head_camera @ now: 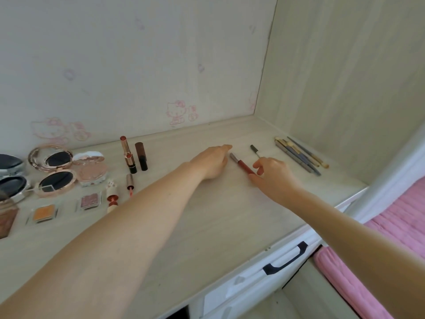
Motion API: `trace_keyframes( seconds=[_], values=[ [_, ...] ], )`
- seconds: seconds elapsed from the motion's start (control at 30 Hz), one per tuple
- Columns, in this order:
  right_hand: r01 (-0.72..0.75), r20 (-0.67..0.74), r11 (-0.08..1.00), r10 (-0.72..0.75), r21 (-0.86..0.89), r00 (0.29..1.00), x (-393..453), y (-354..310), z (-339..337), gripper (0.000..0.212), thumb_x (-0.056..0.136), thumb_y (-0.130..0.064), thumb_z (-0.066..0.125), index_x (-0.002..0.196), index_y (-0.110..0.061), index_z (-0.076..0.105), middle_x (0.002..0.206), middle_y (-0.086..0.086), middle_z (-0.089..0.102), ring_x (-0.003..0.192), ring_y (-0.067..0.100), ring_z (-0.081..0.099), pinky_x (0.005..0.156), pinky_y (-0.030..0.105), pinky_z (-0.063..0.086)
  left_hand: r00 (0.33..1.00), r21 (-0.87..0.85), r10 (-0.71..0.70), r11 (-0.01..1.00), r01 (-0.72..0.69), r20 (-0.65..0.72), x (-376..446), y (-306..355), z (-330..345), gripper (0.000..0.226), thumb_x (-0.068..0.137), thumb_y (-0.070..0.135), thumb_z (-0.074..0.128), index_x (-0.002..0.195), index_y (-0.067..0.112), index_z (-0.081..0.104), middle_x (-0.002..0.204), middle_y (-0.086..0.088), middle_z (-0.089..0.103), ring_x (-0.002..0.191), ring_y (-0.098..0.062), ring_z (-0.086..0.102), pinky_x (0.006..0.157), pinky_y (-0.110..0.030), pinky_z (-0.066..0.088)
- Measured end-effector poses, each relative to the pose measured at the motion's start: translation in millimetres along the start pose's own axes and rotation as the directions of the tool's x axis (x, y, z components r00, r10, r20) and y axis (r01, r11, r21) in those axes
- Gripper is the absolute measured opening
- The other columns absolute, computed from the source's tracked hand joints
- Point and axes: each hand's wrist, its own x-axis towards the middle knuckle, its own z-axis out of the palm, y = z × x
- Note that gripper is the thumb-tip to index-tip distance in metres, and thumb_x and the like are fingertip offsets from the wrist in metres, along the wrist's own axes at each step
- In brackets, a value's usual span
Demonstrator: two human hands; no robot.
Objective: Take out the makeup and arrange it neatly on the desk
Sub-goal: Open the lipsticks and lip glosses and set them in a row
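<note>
Pale desk (207, 226) has compacts (55, 171) and lipsticks (133, 157) far left, brushes (299, 155) far right. Left hand (212, 162) rests flat, fingers relaxed. Right hand (274, 174) pinches a dark pencil (255, 151), touching the red lip pencil (242, 164) lying between both hands.

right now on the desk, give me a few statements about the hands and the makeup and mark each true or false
1. The red pencil lies between the two hands. True.
2. The left hand grips a lipstick. False: it rests on the desk holding nothing.
3. The bundle of brushes lies right of the right hand, near the side wall. True.
4. The compacts sit at the desk's right end. False: they are at the left end.
5. The drawer handle is black. True.
</note>
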Motion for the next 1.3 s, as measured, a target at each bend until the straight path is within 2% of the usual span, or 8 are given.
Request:
trace_keyframes(
  seconds=[0.2, 0.4, 0.63, 0.8, 0.93, 1.03, 1.17, 1.3],
  values=[
    [-0.019, -0.003, 1.000, 0.019, 0.013, 1.000, 1.8, -4.7, 3.2, 0.027, 0.089, -0.026, 0.058, 0.115, -0.016, 0.060, 0.098, -0.001, 0.058, 0.087, 0.017, 0.049, 0.070, 0.031, 0.047, 0.996, 0.021, 0.084, 0.996, -0.083, -0.027, 6.0, -0.2, 10.2, 0.044, 0.100, 0.021, 0.040, 0.143, 0.017, 0.039, 0.147, -0.007, 0.043, 0.136, -0.024, 0.037, 0.112, -0.039, 0.031],
    [-0.008, 0.010, 0.999, 0.007, 0.040, 1.000, -2.9, -8.2, 2.1, 0.020, 0.090, -0.018, 0.055, 0.108, -0.018, 0.064, 0.098, 0.000, 0.059, 0.086, 0.018, 0.053, 0.069, 0.029, 0.047, 0.973, -0.005, 0.097, 0.995, -0.100, -0.212, -9.1, -2.5, 7.6, 0.025, 0.093, 0.020, 0.053, 0.117, 0.017, 0.060, 0.117, -0.007, 0.063, 0.110, -0.025, 0.055, 0.093, -0.034, 0.044],
    [0.066, -0.016, 0.993, -0.064, 0.096, 0.998, -17.3, -16.7, -1.1, 0.016, 0.091, -0.018, 0.058, 0.104, -0.022, 0.066, 0.099, -0.002, 0.061, 0.086, 0.013, 0.052, 0.070, 0.021, 0.038, 0.945, -0.004, 0.193, 0.980, -0.201, -0.265, -43.7, -15.8, -7.9, 0.018, 0.093, 0.026, 0.058, 0.104, 0.016, 0.067, 0.103, -0.001, 0.066, 0.100, -0.018, 0.054, 0.087, -0.035, 0.046],
    [0.095, -0.091, 0.976, -0.078, 0.195, 0.993, -33.3, -41.3, -8.3, 0.014, 0.089, -0.019, 0.064, 0.102, -0.020, 0.069, 0.095, -0.002, 0.064, 0.083, 0.013, 0.057, 0.077, 0.026, 0.047, 0.951, -0.137, 0.159, 0.970, -0.201, -0.267, -78.3, -25.6, -26.2, 0.009, 0.094, 0.029, 0.055, 0.097, 0.021, 0.059, 0.096, 0.005, 0.056, 0.086, -0.014, 0.056, 0.080, -0.035, 0.049],
    [0.096, -0.067, 0.949, -0.079, 0.299, 0.995, -48.2, -62.0, -13.0, 0.015, 0.087, -0.018, 0.066, 0.101, -0.023, 0.069, 0.094, -0.006, 0.064, 0.083, 0.007, 0.059, 0.064, 0.005, 0.041, 0.956, -0.296, 0.069, 0.942, -0.156, -0.287, -111.4, -35.0, -44.5, 0.004, 0.094, 0.027, 0.056, 0.094, 0.023, 0.054, 0.094, 0.003, 0.061, 0.089, -0.015, 0.058, 0.081, -0.034, 0.047],
    [0.113, -0.048, 0.916, -0.103, 0.386, 0.994, -61.8, -83.8, -12.6, 0.023, 0.085, -0.009, 0.065, 0.099, -0.028, 0.067, 0.095, -0.010, 0.063, 0.087, 0.005, 0.061, 0.065, 0.002, 0.041, 0.947, -0.510, -0.035, 0.849, -0.141, -0.319, -138.5, -39.7, -61.3, 0.003, 0.095, 0.020, 0.056, 0.094, 0.020, 0.054, 0.093, 0.001, 0.067, 0.088, -0.010, 0.062, 0.082, -0.027, 0.046],
    [0.093, -0.030, 0.852, -0.091, 0.516, 0.995, -78.7, -121.4, -8.6, 0.027, 0.081, -0.009, 0.068, 0.089, -0.035, 0.066, 0.088, -0.016, 0.069, 0.076, 0.000, 0.066, 0.066, 0.020, 0.053, 0.919, -0.772, -0.198, 0.616, -0.154, -0.342, -177.0, -47.1, -80.3, 0.007, 0.097, 0.012, 0.054, 0.100, 0.006, 0.056, 0.092, -0.005, 0.072, 0.085, -0.013, 0.071, 0.082, -0.026, 0.056],
    [0.094, -0.015, 0.778, -0.109, 0.622, 0.994, -95.0, -160.7, 0.4, 0.021, 0.078, -0.017, 0.073, 0.084, -0.035, 0.066, 0.079, -0.019, 0.071, 0.073, -0.003, 0.067, 0.060, 0.010, 0.047, 0.864, -0.881, -0.349, 0.430, -0.197, -0.363, -215.7, -60.4, -95.9, 0.013, 0.095, 0.016, 0.057, 0.100, 0.005, 0.060, 0.089, -0.012, 0.074, 0.085, -0.023, 0.073, 0.075, -0.030, 0.059]
  ],
)
